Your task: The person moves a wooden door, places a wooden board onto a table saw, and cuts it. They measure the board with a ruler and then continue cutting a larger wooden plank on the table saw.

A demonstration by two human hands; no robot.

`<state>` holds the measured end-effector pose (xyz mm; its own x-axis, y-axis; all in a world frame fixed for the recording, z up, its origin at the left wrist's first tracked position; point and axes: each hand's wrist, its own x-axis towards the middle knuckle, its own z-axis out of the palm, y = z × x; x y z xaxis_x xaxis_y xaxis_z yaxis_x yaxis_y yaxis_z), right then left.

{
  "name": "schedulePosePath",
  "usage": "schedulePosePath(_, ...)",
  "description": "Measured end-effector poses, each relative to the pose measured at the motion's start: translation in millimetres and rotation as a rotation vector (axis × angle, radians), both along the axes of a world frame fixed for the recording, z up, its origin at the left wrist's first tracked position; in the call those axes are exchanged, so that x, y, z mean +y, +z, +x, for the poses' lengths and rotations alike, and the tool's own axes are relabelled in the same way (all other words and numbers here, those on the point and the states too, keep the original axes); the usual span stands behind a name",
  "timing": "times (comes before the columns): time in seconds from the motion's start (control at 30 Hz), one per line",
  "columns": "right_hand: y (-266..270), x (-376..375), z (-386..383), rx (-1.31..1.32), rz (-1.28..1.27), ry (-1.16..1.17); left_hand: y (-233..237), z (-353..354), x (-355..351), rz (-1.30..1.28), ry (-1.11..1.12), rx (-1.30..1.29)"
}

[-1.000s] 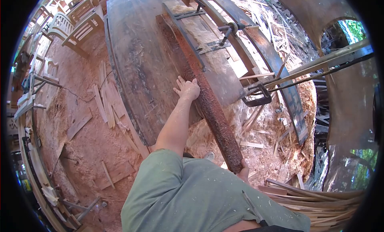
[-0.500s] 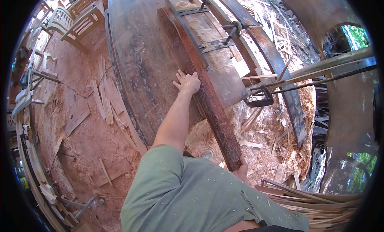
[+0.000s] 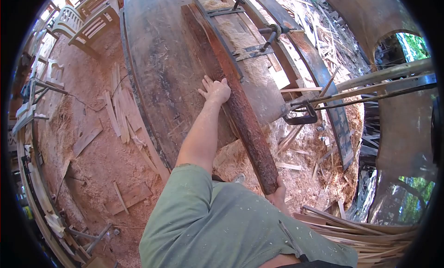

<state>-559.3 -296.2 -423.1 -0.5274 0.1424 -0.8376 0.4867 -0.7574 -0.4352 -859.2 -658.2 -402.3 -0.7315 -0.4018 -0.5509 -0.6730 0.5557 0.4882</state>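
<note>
A long reddish-brown wooden plank lies slantwise over the worn table, its near end sticking out past the table's edge toward my body. My left hand rests against the plank's left side, with fingers spread over the tabletop and the thumb by the plank. At the near end, my right hand grips the plank from the right; some of its fingers are hidden behind the wood. Along the plank's far right side runs a straight fence rail, joined to metal crossbars.
A C-clamp sits at the table's right corner, by long poles. Wooden chairs stand at the upper left. Loose strips litter the sawdust-covered ground. Thin offcuts are piled at the lower right.
The plank's near end and my right hand have shifted very slightly left and up in view. My left hand keeps its place against the plank.
</note>
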Motion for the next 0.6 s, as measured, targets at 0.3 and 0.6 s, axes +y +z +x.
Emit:
schedulePosePath(0.3,3.3,-12.0,-12.1,0.038,-0.019,0.004,-0.4,-11.6,-9.2,0.000,0.008,0.003)
schedulePosePath(0.6,2.5,-21.6,-25.3,0.027,-0.011,-0.006,0.0,-22.3,-20.2,0.004,0.006,0.001)
